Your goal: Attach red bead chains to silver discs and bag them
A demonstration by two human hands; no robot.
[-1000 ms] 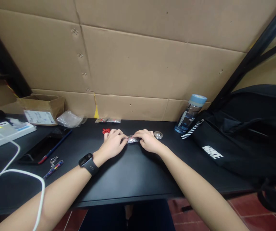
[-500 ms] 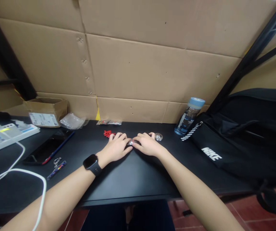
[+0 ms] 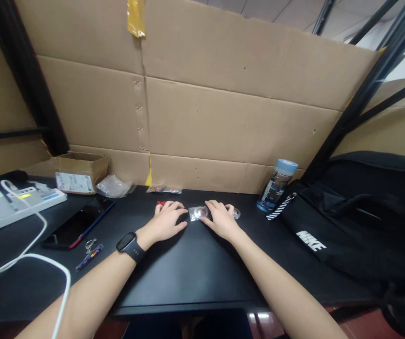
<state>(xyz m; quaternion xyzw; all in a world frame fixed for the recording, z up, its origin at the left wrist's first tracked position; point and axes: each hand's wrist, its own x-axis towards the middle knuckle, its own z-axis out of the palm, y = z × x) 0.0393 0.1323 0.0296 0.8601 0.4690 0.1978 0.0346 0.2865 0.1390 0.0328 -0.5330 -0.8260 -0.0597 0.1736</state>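
A small clear round piece with a shiny plastic wrapper (image 3: 198, 213) lies on the black table, between my hands. My right hand (image 3: 221, 220) has its thumb and fingertips at the right edge of this piece, one on either side. Just left of it, my left hand (image 3: 167, 222) rests on the tabletop with fingers apart and nothing between them. Red bits (image 3: 161, 203) peek out behind my left fingers, mostly covered. Another clear round piece (image 3: 237, 214) sits by my right little finger, partly hidden.
On the left are a power strip (image 3: 56, 197) with a white cable, a phone (image 3: 78, 223), a keychain (image 3: 89, 256), a cardboard box (image 3: 82, 169) and a clear plastic bag (image 3: 115, 186). Rightward stand a water bottle (image 3: 276, 186) and a black bag (image 3: 357, 226). Cardboard walls the back.
My left hand has come off the round piece and shifted left, its fingers spreading. More of the piece and wrapper shows beside my right hand. The view has tilted upward.
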